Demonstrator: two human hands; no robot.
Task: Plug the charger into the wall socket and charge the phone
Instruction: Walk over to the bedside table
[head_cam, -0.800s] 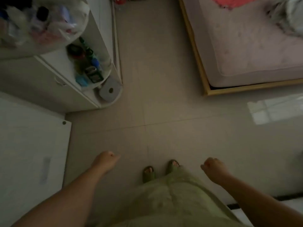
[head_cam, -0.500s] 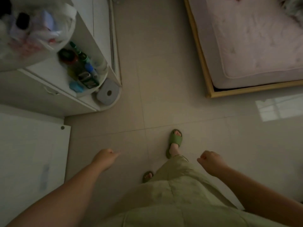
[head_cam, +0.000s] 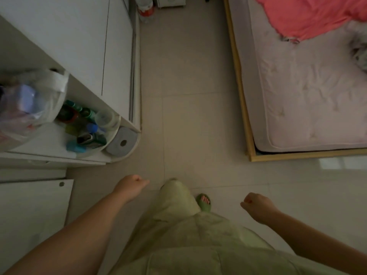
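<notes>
Stepped forward over tiled floor [head_cam: 188, 126]; left hand [head_cam: 130, 185], right hand [head_cam: 257, 205] fisted, empty.

No legible text anywhere.

A white cabinet [head_cam: 83, 46] stands to my left, its rounded corner shelf [head_cam: 114, 133] crowded with small bottles [head_cam: 87, 126]; a clear plastic bag [head_cam: 29, 104] sits above. A wood-framed bed [head_cam: 241, 100] with a pale mattress [head_cam: 309, 100] and coral-red blanket [head_cam: 309, 14] lies right. Beige tiled floor [head_cam: 188, 86] between.
</notes>
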